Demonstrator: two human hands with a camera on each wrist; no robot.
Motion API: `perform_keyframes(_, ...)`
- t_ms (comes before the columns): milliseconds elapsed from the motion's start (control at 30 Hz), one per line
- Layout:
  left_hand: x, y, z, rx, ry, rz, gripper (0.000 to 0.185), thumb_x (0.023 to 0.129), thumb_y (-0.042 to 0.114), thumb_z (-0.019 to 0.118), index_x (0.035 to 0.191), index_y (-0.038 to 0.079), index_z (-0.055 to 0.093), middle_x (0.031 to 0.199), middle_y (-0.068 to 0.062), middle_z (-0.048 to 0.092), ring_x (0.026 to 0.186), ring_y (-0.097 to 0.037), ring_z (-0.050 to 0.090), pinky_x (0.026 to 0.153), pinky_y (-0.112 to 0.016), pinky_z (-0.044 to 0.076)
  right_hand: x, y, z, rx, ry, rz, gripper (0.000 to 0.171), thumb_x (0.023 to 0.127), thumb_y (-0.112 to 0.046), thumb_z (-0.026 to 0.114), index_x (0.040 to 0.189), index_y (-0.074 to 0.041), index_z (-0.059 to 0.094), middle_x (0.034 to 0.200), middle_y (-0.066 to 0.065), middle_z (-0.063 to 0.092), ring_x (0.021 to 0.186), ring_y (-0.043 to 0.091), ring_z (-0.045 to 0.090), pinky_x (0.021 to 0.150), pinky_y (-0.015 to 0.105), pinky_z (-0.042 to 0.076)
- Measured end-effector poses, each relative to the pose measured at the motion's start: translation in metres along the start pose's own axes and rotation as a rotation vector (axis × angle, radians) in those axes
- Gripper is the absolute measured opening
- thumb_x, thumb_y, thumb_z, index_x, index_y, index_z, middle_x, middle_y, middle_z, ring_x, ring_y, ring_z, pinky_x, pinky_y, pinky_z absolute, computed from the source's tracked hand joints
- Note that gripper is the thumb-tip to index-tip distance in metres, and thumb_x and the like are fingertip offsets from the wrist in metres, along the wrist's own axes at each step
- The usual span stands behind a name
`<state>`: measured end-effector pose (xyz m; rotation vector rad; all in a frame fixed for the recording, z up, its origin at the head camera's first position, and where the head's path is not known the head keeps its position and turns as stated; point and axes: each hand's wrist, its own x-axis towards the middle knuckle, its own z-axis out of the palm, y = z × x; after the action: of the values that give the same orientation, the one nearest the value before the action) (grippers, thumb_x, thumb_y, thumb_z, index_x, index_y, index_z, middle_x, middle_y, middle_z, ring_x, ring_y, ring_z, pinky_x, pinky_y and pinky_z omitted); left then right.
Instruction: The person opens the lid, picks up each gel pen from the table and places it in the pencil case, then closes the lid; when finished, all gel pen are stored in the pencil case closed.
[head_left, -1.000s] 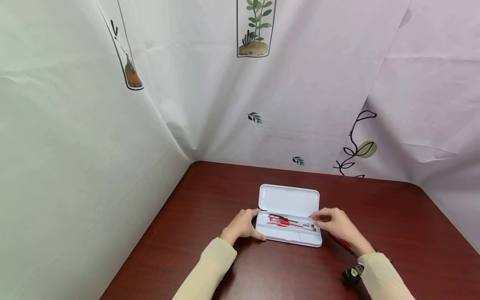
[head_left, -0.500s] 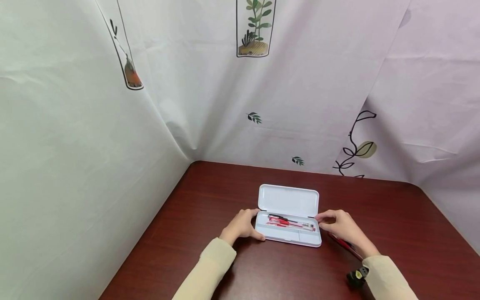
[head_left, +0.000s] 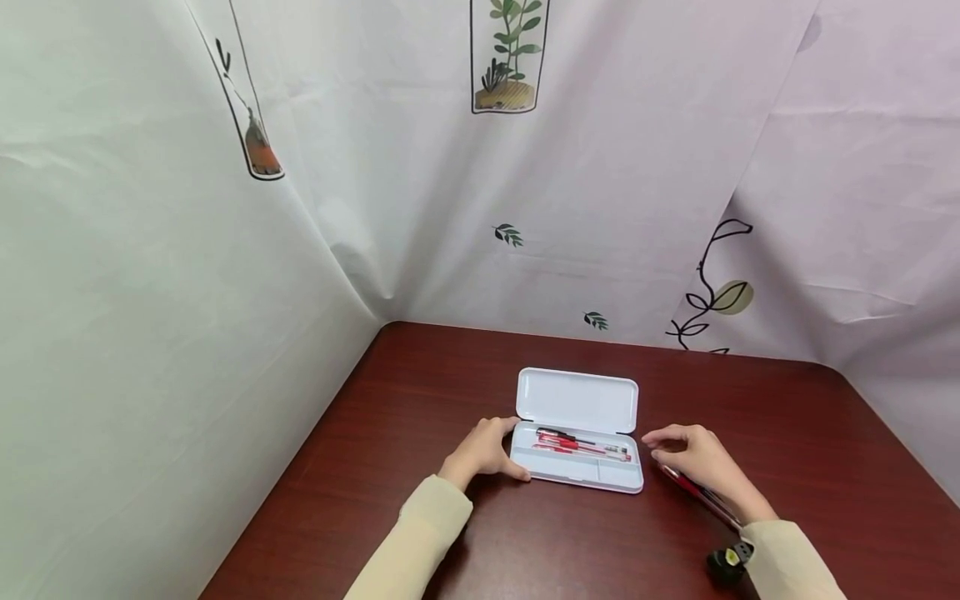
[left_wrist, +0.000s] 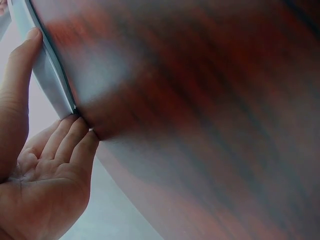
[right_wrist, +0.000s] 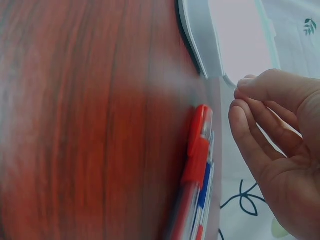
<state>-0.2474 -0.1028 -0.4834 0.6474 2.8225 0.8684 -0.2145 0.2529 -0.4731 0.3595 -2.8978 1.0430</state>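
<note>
A white pencil case [head_left: 577, 479] lies on the table with its lid [head_left: 577, 400] raised at the back. Several pens [head_left: 570, 446], red and black with clear barrels, lie in its long rear compartment. My left hand [head_left: 483, 448] holds the case's left end, thumb at the front corner and fingers at the back one. Just off the right end hovers my right hand [head_left: 697, 458], its fingers loosely bent with nothing between them. Beneath it more pens [right_wrist: 197, 165], red-capped and blue, lie on the table; my hand and sleeve partly hide them in the head view.
The table [head_left: 420, 383] is dark reddish wood. A white printed cloth [head_left: 420, 167] hangs behind it and along the left side. At the right cuff is a small dark device [head_left: 726, 565].
My right hand has drawn back from inside the case's right end, moving right and toward me over the loose pens. My left hand and the case have stayed put.
</note>
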Motion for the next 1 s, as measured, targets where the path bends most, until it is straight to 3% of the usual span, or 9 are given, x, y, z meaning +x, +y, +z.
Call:
perform_keyframes(367, 0.001, -0.001, 0.0, -0.006, 0.006, 0.006, 0.088, 0.056, 0.036, 0.096, 0.131, 0.006, 0.06, 0.119, -0.008, 0.068, 0.108, -0.022, 0.062, 0.095, -0.037, 0.05, -0.009, 0.008, -0.009, -0.023, 0.008, 0.013, 0.019, 0.082, -0.007, 0.072, 0.1, -0.011, 0.076, 0.097, 0.003, 0.072, 0.077, 0.001, 0.059, 0.07, 0.02, 0.051)
perform_keyframes(633, 0.001, -0.001, 0.0, -0.009, 0.0, 0.001, 0.089, 0.056, 0.036, 0.096, 0.132, 0.006, 0.06, 0.12, -0.009, 0.068, 0.108, -0.023, 0.062, 0.095, -0.037, 0.05, -0.018, 0.013, -0.014, -0.026, -0.01, 0.075, 0.019, 0.083, -0.011, 0.075, 0.102, -0.011, 0.076, 0.097, 0.004, 0.072, 0.077, 0.004, 0.059, 0.069, 0.02, 0.051)
perform_keyframes(1000, 0.0, 0.0, 0.0, -0.016, -0.005, -0.012, 0.091, 0.057, 0.035, 0.096, 0.133, 0.005, 0.058, 0.124, -0.01, 0.066, 0.111, -0.023, 0.061, 0.097, -0.038, 0.049, -0.026, 0.021, -0.023, -0.088, 0.031, 0.062, 0.02, 0.082, -0.012, 0.077, 0.101, -0.014, 0.076, 0.097, 0.003, 0.074, 0.079, -0.001, 0.056, 0.069, 0.022, 0.048)
